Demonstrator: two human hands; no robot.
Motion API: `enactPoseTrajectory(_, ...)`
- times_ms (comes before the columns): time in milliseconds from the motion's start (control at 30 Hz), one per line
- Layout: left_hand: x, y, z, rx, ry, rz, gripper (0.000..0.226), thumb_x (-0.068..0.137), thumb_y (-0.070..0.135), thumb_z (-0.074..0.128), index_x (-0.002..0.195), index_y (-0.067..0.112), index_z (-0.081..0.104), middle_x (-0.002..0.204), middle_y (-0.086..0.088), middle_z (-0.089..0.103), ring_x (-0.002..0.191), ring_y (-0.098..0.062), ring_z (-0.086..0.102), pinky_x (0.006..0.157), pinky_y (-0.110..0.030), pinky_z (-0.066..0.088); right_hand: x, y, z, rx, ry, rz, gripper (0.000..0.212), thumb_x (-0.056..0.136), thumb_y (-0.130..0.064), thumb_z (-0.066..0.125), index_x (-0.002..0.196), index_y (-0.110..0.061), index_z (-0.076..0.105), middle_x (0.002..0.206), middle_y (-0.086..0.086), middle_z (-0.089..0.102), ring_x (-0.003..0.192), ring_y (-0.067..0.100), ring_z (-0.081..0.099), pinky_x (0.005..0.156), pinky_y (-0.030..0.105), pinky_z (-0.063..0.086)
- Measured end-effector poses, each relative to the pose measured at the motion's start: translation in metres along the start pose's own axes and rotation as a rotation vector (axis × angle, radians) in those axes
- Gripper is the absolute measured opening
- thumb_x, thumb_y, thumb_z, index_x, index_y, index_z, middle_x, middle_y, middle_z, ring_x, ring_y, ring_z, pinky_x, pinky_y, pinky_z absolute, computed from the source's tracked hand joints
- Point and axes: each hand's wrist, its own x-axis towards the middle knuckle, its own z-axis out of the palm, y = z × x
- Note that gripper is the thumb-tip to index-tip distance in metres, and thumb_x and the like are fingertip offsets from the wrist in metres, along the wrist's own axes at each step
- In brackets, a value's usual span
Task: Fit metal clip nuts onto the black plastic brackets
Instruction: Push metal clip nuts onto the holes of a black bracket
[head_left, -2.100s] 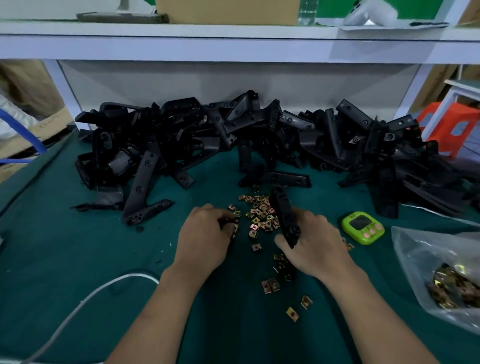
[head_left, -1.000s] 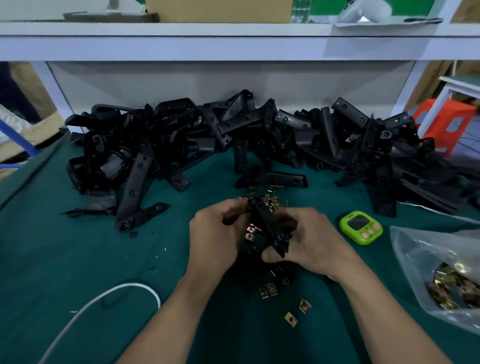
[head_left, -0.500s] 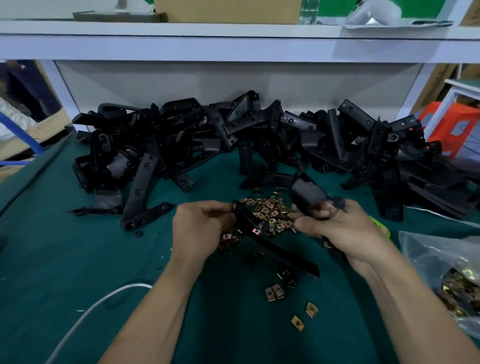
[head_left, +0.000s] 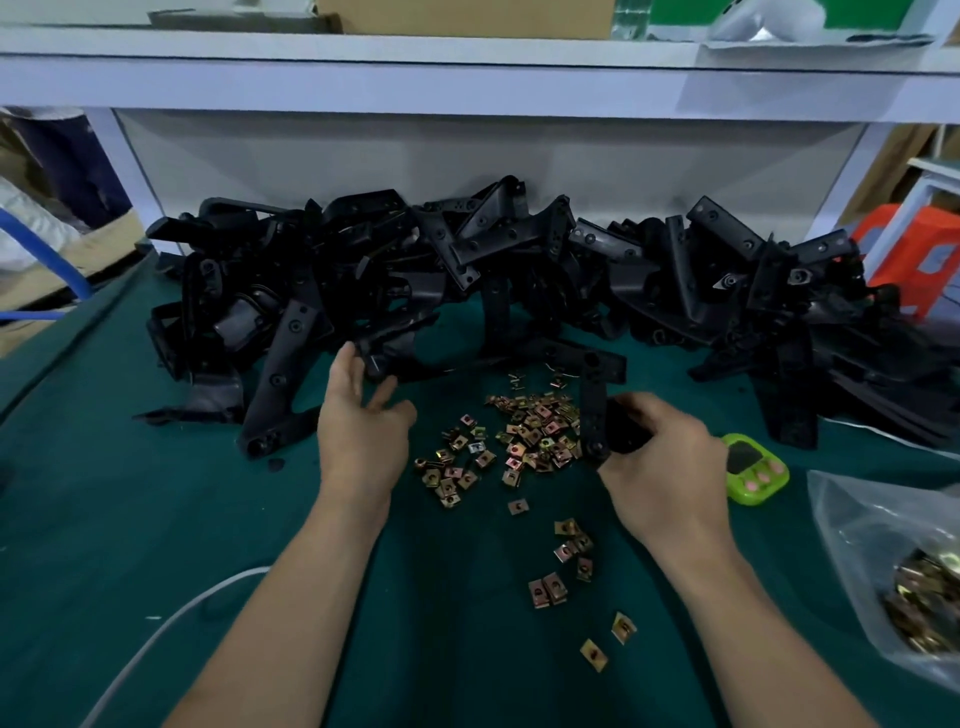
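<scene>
Clip nuts (head_left: 524, 436): loose in a heap on the green mat (head_left: 130, 519), right between both hands, plus a few strays nearer the body and loads more in the plastic bag (head_left: 914, 587) off to the right. Right hand (head_left: 660, 467): wrapped round one black bracket (head_left: 595, 410), held upright at the heap's right edge. Left hand (head_left: 358, 431): open, fingers spread, reaching toward the front of the bracket pile (head_left: 467, 270), can't tell if touching yet. Can't spot a nut on the held one either, too dark. Honestly looks like early days: huge pile to get through, tons of nuts unused.
</scene>
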Motion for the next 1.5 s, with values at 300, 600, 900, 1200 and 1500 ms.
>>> enactPoseTrajectory(300, -0.029, -0.006, 0.008, 0.912, -0.084, 0.418, 0.046, 0.088, 0.028, 0.072, 0.131, 0.029, 0.057, 0.124, 0.008, 0.064, 0.110, -0.016, 0.060, 0.092, -0.030, 0.046, -0.009, -0.010, 0.007, -0.191, -0.192, -0.053, 0.021, 0.079, -0.024, 0.071, 0.097, -0.031, 0.062, 0.077, -0.011, 0.065, 0.076, 0.025, 0.063, 0.070, 0.041, 0.055)
enactPoseTrajectory(600, -0.029, -0.010, 0.005, 1.040, -0.138, 0.366, 0.036, 0.090, 0.030, 0.069, 0.124, 0.026, 0.059, 0.100, 0.007, 0.066, 0.088, -0.018, 0.058, 0.075, -0.032, 0.043, -0.011, -0.013, 0.000, -0.332, -0.215, -0.115, 0.029, 0.072, -0.015, 0.065, 0.095, -0.028, 0.054, 0.071, -0.007, 0.060, 0.073, 0.031, 0.061, 0.062, 0.036, 0.045)
enactPoseTrajectory(900, -0.028, -0.009, 0.006, 0.734, -0.175, 0.278, 0.031, 0.082, 0.008, 0.077, 0.083, 0.038, 0.075, 0.068, 0.025, 0.067, 0.075, 0.010, 0.064, 0.060, -0.003, 0.045, -0.011, -0.014, 0.007, -0.357, -0.289, -0.121, 0.038, 0.070, -0.008, 0.070, 0.102, -0.026, 0.061, 0.071, -0.007, 0.063, 0.077, 0.030, 0.065, 0.063, 0.033, 0.045)
enactPoseTrajectory(1200, -0.019, -0.005, -0.002, 0.528, -0.147, 0.221, 0.051, 0.088, -0.008, 0.059, 0.101, 0.039, 0.074, 0.080, 0.020, 0.073, 0.080, 0.011, 0.067, 0.076, -0.017, 0.059, -0.012, -0.010, 0.013, -0.320, -0.250, -0.167, 0.029, 0.072, -0.015, 0.068, 0.097, -0.028, 0.061, 0.067, -0.009, 0.060, 0.072, 0.028, 0.061, 0.062, 0.032, 0.037)
enactPoseTrajectory(1500, -0.037, -0.004, 0.017, 0.973, -0.304, 0.460, 0.018, 0.089, 0.020, 0.072, 0.097, 0.034, 0.079, 0.105, 0.013, 0.068, 0.102, -0.014, 0.056, 0.091, -0.036, 0.047, -0.012, -0.012, 0.009, -0.316, -0.295, -0.165, 0.038, 0.073, -0.011, 0.067, 0.106, -0.030, 0.061, 0.077, -0.007, 0.064, 0.085, 0.033, 0.065, 0.066, 0.033, 0.041)
